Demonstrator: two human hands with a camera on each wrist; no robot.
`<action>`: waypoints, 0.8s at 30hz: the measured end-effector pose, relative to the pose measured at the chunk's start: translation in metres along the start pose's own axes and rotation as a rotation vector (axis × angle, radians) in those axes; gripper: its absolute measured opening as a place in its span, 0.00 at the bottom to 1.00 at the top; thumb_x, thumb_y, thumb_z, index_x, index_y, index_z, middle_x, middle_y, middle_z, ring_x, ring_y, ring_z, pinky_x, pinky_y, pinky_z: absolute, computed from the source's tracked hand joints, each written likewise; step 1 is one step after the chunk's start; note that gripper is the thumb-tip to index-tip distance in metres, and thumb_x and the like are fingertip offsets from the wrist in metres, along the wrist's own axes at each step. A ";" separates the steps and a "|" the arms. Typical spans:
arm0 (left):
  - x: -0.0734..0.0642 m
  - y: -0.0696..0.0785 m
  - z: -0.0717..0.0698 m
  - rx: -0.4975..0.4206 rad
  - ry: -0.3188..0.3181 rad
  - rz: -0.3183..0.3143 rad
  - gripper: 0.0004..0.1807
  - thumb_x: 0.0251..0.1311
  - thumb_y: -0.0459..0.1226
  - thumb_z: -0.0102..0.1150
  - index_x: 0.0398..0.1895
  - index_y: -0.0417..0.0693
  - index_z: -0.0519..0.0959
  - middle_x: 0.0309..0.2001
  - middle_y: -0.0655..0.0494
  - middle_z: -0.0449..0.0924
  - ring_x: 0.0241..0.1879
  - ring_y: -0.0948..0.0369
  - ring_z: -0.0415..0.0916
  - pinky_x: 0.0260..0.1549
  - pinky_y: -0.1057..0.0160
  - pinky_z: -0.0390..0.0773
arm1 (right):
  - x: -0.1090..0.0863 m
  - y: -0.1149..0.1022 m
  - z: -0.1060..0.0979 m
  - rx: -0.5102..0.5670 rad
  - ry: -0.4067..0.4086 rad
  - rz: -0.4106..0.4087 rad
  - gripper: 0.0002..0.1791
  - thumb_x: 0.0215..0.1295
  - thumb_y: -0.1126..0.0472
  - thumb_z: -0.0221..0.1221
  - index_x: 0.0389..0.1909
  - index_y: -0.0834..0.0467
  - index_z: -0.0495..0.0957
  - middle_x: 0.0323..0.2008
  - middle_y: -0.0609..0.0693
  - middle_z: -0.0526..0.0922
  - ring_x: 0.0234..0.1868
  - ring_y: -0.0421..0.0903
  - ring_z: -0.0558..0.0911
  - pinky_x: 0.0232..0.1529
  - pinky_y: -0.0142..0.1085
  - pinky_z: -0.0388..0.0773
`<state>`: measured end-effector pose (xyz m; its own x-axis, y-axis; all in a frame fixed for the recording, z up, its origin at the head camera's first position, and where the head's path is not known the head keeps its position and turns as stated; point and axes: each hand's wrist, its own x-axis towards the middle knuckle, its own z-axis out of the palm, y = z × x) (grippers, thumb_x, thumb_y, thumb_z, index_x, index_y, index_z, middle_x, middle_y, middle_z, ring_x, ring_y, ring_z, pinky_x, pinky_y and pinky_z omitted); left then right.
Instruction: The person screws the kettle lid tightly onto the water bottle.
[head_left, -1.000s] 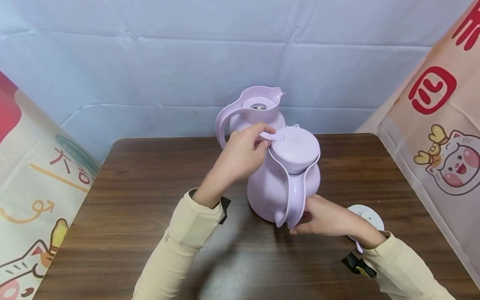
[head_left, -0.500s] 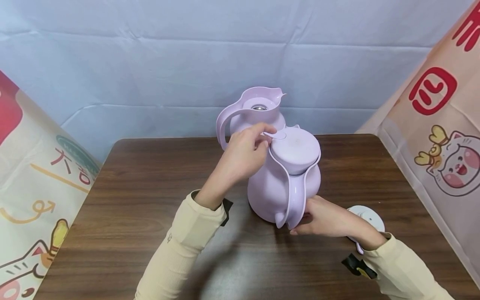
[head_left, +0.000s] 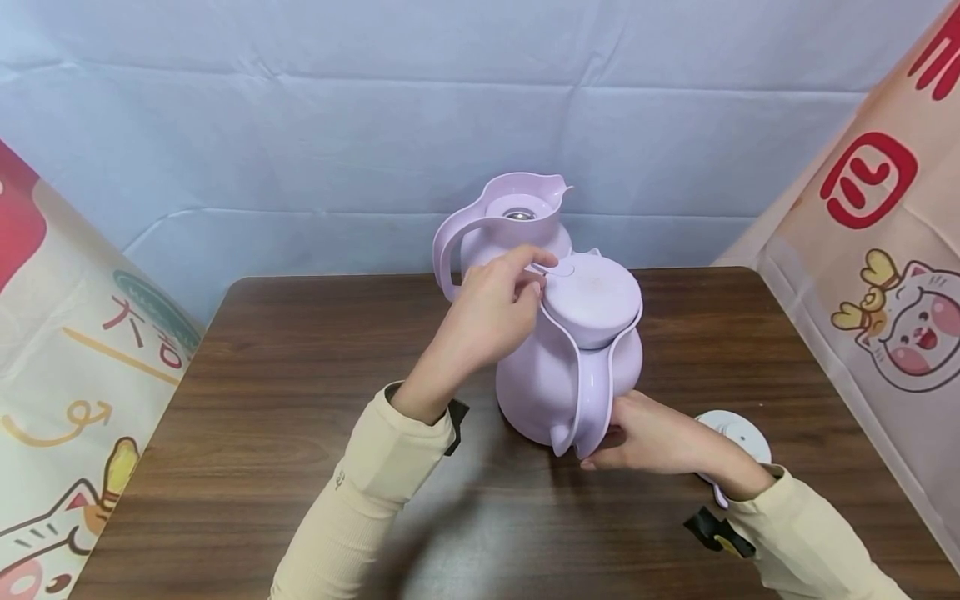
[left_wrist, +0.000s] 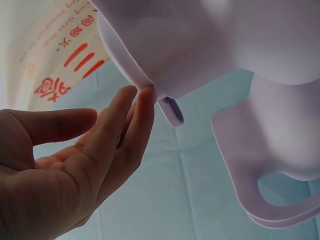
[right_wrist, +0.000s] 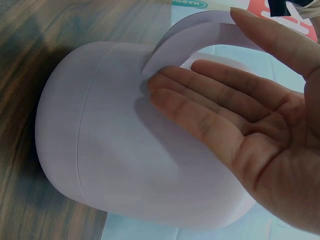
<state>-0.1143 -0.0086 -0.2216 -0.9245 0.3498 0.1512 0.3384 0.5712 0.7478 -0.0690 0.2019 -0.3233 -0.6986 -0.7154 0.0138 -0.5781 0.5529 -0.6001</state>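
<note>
From where I stand, the rear jug (head_left: 487, 242) comes first, its mouth bare, close behind the left hand (head_left: 491, 308). That hand reaches to the lid (head_left: 592, 292) of the front jug (head_left: 540, 383), index finger bent over the lever (head_left: 561, 268) and thumb apart below; the left wrist view shows its fingertips touching the rim, not clamped. I'd press there lightly and straight down, since a sideways push could turn the jug. The front jug stands upright on the table (head_left: 247, 392), its handle (head_left: 595, 392) toward the person. Right of it, the right hand (head_left: 660, 433) has its fingers straight and close together by the jug's side, thumb apart near the handle; a firmer hold would likely steady things better. Farthest right, partly hidden by the right wrist, lies a white lid (head_left: 738, 429), well apart from the jugs.
</note>
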 end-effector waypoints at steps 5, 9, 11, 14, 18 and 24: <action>0.003 -0.001 0.002 -0.006 -0.005 0.002 0.19 0.59 0.28 0.43 0.52 0.47 0.74 0.43 0.52 0.81 0.45 0.61 0.74 0.39 0.66 0.69 | 0.000 0.000 0.000 0.002 -0.005 0.003 0.10 0.46 0.58 0.68 0.32 0.50 0.80 0.33 0.36 0.78 0.38 0.35 0.75 0.40 0.35 0.73; 0.005 -0.003 0.003 0.002 0.005 0.017 0.19 0.59 0.27 0.42 0.52 0.47 0.73 0.44 0.51 0.80 0.46 0.61 0.74 0.39 0.66 0.69 | 0.000 0.000 0.000 -0.002 -0.002 0.003 0.10 0.46 0.58 0.68 0.31 0.49 0.80 0.32 0.36 0.78 0.37 0.35 0.75 0.40 0.35 0.73; 0.005 -0.003 0.003 -0.001 0.014 0.025 0.19 0.59 0.27 0.42 0.52 0.47 0.73 0.44 0.51 0.80 0.46 0.61 0.74 0.39 0.66 0.68 | 0.000 0.000 0.000 -0.005 -0.002 0.005 0.10 0.46 0.58 0.68 0.31 0.48 0.80 0.32 0.35 0.78 0.37 0.35 0.75 0.40 0.35 0.73; 0.005 -0.003 0.004 -0.009 0.021 0.027 0.19 0.59 0.27 0.42 0.53 0.47 0.73 0.45 0.52 0.80 0.47 0.62 0.74 0.39 0.66 0.69 | 0.000 0.000 0.000 0.002 -0.002 0.001 0.09 0.46 0.58 0.68 0.30 0.49 0.80 0.32 0.36 0.78 0.37 0.35 0.75 0.39 0.35 0.74; 0.005 -0.003 0.004 -0.018 0.014 0.021 0.20 0.59 0.28 0.41 0.53 0.48 0.73 0.46 0.51 0.80 0.49 0.62 0.74 0.42 0.66 0.69 | 0.000 0.000 0.000 0.007 -0.004 -0.002 0.09 0.46 0.59 0.68 0.29 0.49 0.80 0.32 0.36 0.78 0.37 0.35 0.75 0.39 0.34 0.74; 0.002 -0.002 0.002 -0.043 0.020 -0.007 0.19 0.59 0.28 0.42 0.52 0.48 0.73 0.43 0.53 0.81 0.47 0.62 0.74 0.40 0.66 0.69 | 0.000 0.000 0.000 0.012 -0.009 0.002 0.08 0.46 0.58 0.68 0.29 0.49 0.80 0.32 0.36 0.78 0.37 0.35 0.75 0.40 0.35 0.74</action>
<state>-0.1167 -0.0071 -0.2243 -0.9303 0.3307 0.1587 0.3246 0.5406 0.7761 -0.0693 0.2020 -0.3229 -0.6958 -0.7182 0.0060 -0.5721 0.5490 -0.6093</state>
